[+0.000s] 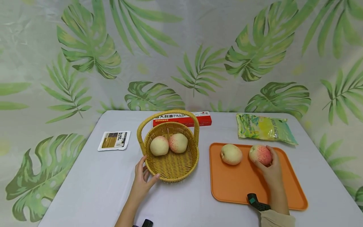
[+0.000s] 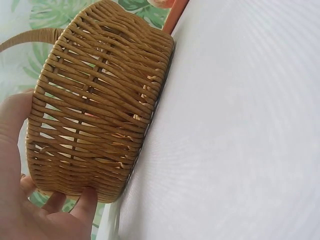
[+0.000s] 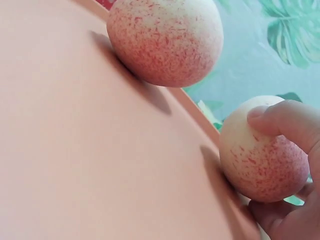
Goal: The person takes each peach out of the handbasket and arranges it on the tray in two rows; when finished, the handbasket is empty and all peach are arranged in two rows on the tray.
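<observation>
A yellow wicker basket (image 1: 171,164) with a tall arched handle stands mid-table, with two pale pink peaches (image 1: 178,143) inside. At its near left side, my left hand (image 1: 141,181) holds the basket: in the left wrist view the thumb lies at the rim and the fingers bend against the woven wall (image 2: 95,110). Over on the orange tray (image 1: 232,186), my right hand (image 1: 270,167) grips a peach (image 1: 259,154), thumb on one side and fingers on the other. To its left on the tray sits another peach (image 1: 231,154), which nothing touches.
Behind the basket lies a red pasta box (image 1: 201,119). A green and yellow bag (image 1: 265,128) rests behind the tray, and a small white packet (image 1: 114,140) lies at the left. A leaf-patterned cloth (image 1: 198,69) hangs at the table's back edge.
</observation>
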